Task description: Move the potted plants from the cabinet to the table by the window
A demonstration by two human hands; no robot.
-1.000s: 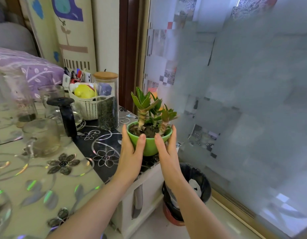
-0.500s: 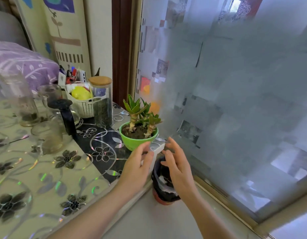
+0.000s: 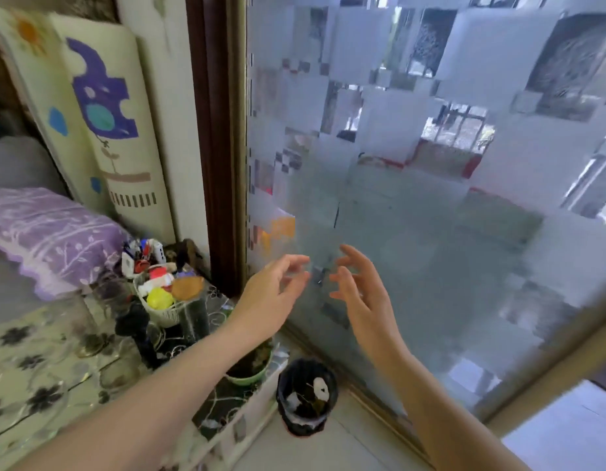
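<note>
A green pot [image 3: 250, 377] with dark soil stands on the table [image 3: 40, 385] near its window-side corner. My left forearm crosses over it and hides the succulent and most of the pot. My left hand [image 3: 271, 294] hovers above the pot in front of the frosted window, fingers loosely spread, holding nothing. My right hand [image 3: 361, 290] hangs level with it a short way to the right, fingers relaxed and apart, also empty. Neither hand touches the pot.
A tall glass jar with a wooden lid [image 3: 192, 307], a white basket [image 3: 159, 309] of small items, a black-handled glass pot [image 3: 135, 326] and glass cups crowd the table behind the pot. A black-lined bin [image 3: 306, 396] stands on the floor by the frosted window [image 3: 430, 198].
Both hands let go of the green pot, which now stands on the table, and rose away from it toward the window. The camera tilted upward.
</note>
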